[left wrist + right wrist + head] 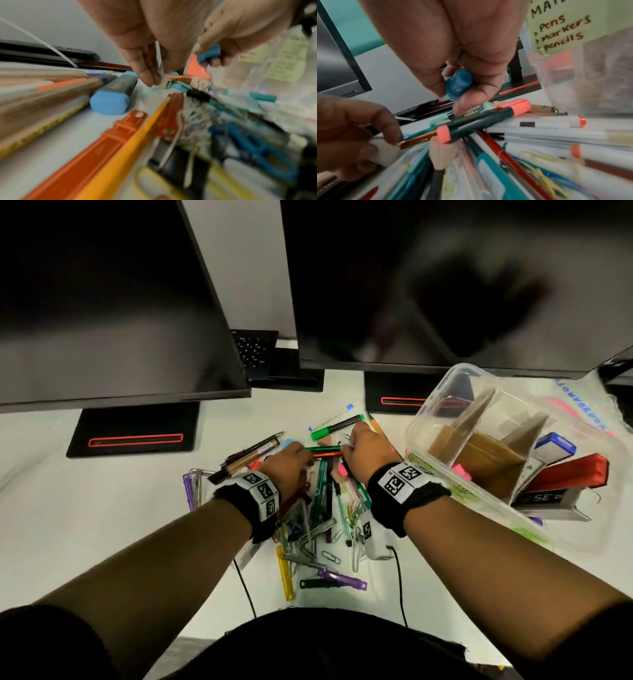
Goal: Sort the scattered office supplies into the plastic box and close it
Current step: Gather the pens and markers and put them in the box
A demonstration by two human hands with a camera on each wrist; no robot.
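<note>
Beside the plastic box point(442, 392) rim, pen heap point(318, 508) under both hands.

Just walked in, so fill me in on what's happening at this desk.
A person is sorting a heap of pens, markers and clips on the white desk. The right hand pinches a small blue plastic cap, fingertips over a dark highlighter with coral ends. The left hand reaches into the pile by an orange metallic pen; what it grips is unclear. The clear plastic box with cardboard dividers stands open at the right, mostly unfilled.
</note>
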